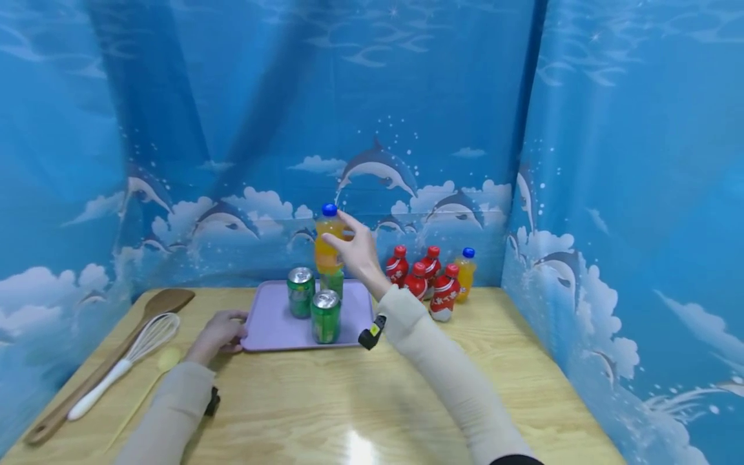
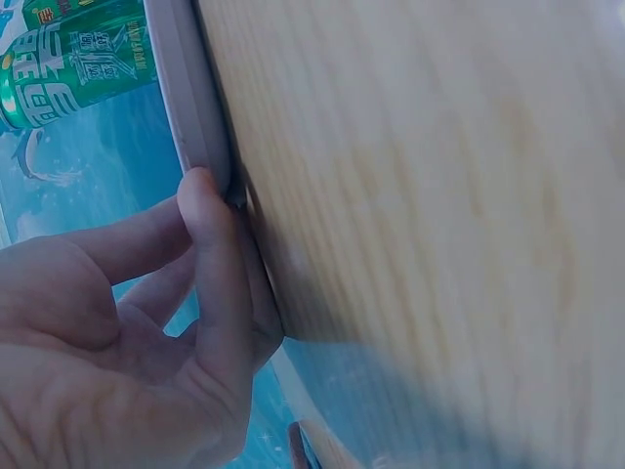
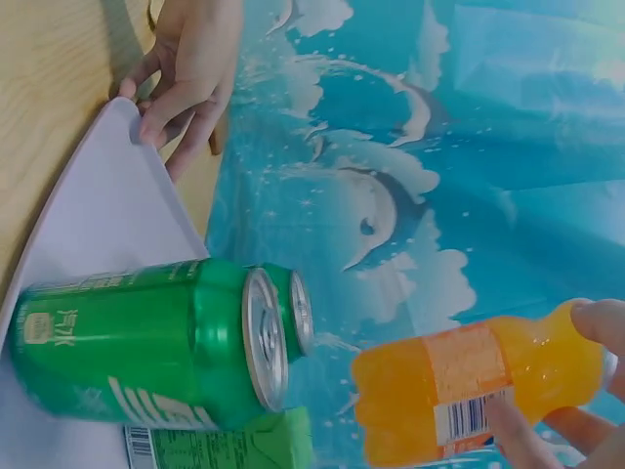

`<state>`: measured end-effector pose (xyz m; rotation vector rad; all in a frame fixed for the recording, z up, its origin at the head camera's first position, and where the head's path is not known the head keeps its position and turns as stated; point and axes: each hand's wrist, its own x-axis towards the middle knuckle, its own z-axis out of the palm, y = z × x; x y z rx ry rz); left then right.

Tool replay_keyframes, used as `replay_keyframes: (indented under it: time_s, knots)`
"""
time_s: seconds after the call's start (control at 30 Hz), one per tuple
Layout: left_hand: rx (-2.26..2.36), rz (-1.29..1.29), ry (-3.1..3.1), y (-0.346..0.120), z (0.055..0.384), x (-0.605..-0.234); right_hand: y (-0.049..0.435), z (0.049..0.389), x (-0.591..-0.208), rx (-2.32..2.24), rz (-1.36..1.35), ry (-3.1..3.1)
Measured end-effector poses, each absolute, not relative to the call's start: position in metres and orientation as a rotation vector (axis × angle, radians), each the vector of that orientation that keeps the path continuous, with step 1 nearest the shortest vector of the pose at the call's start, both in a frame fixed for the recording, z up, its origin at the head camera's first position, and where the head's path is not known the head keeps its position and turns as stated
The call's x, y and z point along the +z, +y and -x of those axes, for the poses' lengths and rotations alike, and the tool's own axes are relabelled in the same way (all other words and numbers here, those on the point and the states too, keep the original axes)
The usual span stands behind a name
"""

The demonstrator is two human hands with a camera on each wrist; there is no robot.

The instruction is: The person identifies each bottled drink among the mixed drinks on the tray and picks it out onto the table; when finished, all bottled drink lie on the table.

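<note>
My right hand (image 1: 359, 253) grips a bottle of orange drink (image 1: 329, 245) with a blue cap, holding it upright above the back of a light purple tray (image 1: 270, 323). On the tray stand two green soda cans (image 1: 325, 318) and a green carton (image 1: 334, 284), partly hidden by the bottle and a can. In the right wrist view the bottle (image 3: 430, 386) is apart from the cans, its base facing left. My left hand (image 1: 219, 334) pinches the tray's near left corner; its thumb and fingers meet the rim (image 2: 190, 93) in the left wrist view.
Right of the tray stand several red bottles (image 1: 445, 294) and another orange drink bottle (image 1: 467, 274) with a blue cap. A wooden spoon (image 1: 116, 358), a white-handled whisk (image 1: 124, 365) and a yellow spoon (image 1: 168, 359) lie at the table's left. A blue dolphin curtain (image 1: 279, 129) hangs behind.
</note>
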<state>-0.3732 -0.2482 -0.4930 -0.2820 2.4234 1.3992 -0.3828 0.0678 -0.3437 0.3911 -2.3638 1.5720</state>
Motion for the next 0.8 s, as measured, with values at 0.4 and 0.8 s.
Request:
replay_keyframes:
  time_s: [0.4, 0.8]
  knots:
    - [1.379, 0.314, 2.428, -0.247, 0.373, -0.492, 0.131, 0.339, -0.349, 1.498, -0.327, -2.352]
    - [1.398, 0.286, 2.422, -0.248, 0.371, -0.491, 0.209, 0.325, -0.372, 1.38, -0.095, -2.136]
